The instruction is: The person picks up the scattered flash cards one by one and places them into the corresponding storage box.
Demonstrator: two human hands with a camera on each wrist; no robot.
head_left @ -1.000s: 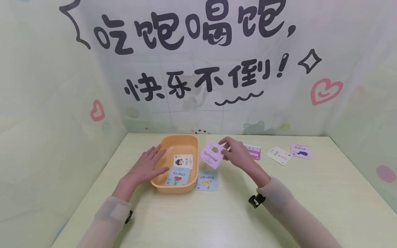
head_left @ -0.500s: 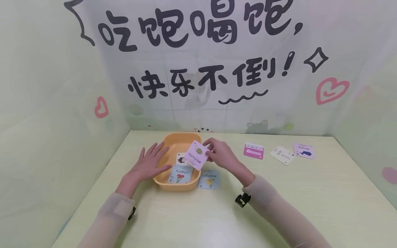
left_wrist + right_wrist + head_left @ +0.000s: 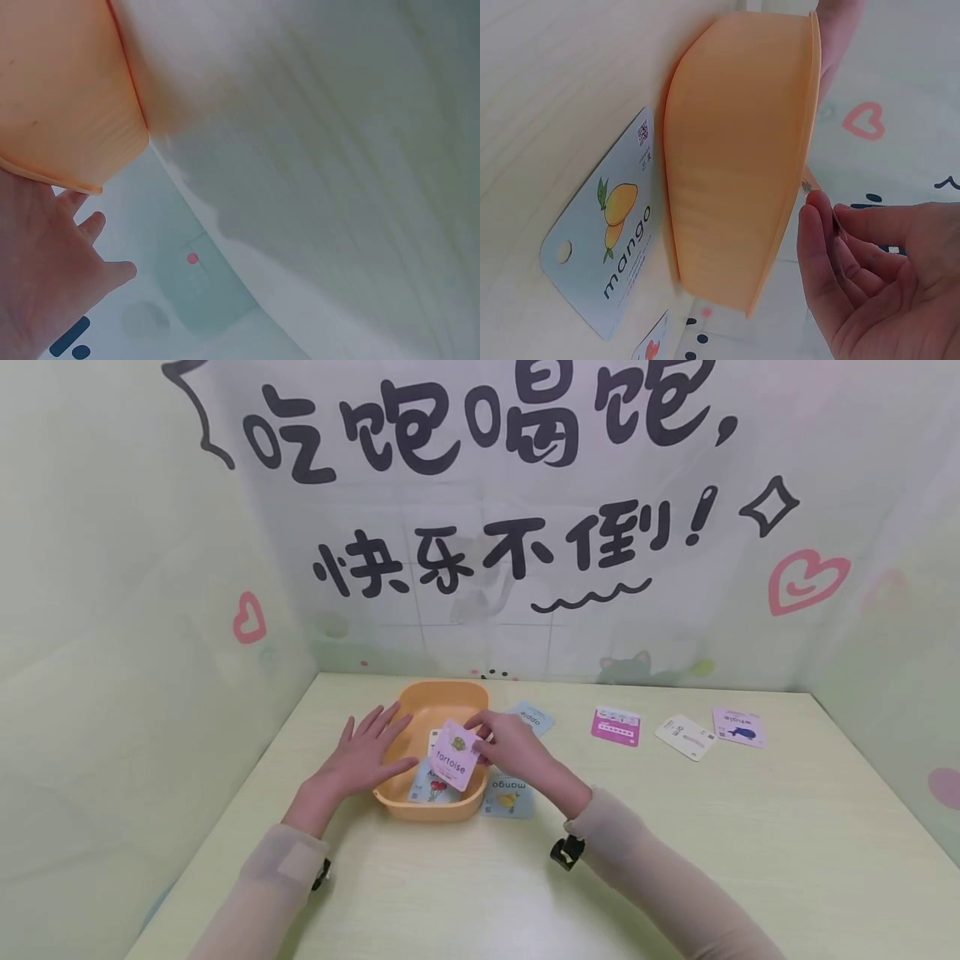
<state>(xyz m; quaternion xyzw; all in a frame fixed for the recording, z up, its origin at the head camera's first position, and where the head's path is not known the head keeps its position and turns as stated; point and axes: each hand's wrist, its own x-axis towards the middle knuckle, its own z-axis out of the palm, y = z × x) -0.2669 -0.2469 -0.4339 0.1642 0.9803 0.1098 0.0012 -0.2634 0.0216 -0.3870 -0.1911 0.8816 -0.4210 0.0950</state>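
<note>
In the head view, the right hand (image 3: 510, 745) pinches the pink tortoise card (image 3: 456, 755) by its right edge, above the orange tray (image 3: 437, 812). Beneath that card lie the blue cherry card (image 3: 427, 787) and a mostly covered white card, both in the tray. The left hand (image 3: 363, 755) rests at the tray's left rim with fingers spread. The left wrist view has this hand (image 3: 56, 262) against the tray's side (image 3: 75, 127). In the right wrist view, the right hand (image 3: 877, 262) is beside the tray's rim with fingertips pinched together; the card is barely visible there.
The blue mango card (image 3: 507, 798) lies just right of the tray, and the blue apple card (image 3: 534, 717) is behind the right hand. Farther right on the table are a magenta card (image 3: 616, 727), the white arm card (image 3: 686, 737) and the pink whale card (image 3: 738, 727).
The right hand has carried the tortoise card leftward from beside the tray to over it. Behind the hand, the apple card has come into view. The left hand has stayed at the rim.
</note>
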